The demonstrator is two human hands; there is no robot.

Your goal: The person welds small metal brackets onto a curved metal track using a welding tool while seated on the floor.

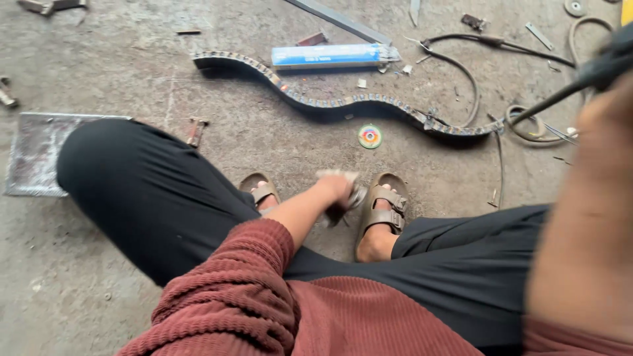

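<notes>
While the person squats on the concrete floor [79, 277], the left hand [335, 188] reaches down between the two sandalled feet, its grip clenched on a small greyish piece [343, 198] that is too blurred to name; its long axis cannot be told. The right hand [603, 118] is raised close to the camera at the right edge, blurred, and seems to have its grip closed around a dark tool handle [580, 82] that slants from upper right down to lower left.

Beyond the feet a wavy metal strip [343, 102] lies with its long axis left to right across the floor, dark and ribbed along its edge. A blue box [330, 55] lies just behind it, a small round disc [370, 136] just before it, a flat metal plate [36, 155] at the left. Bare floor stays open between strip and feet.
</notes>
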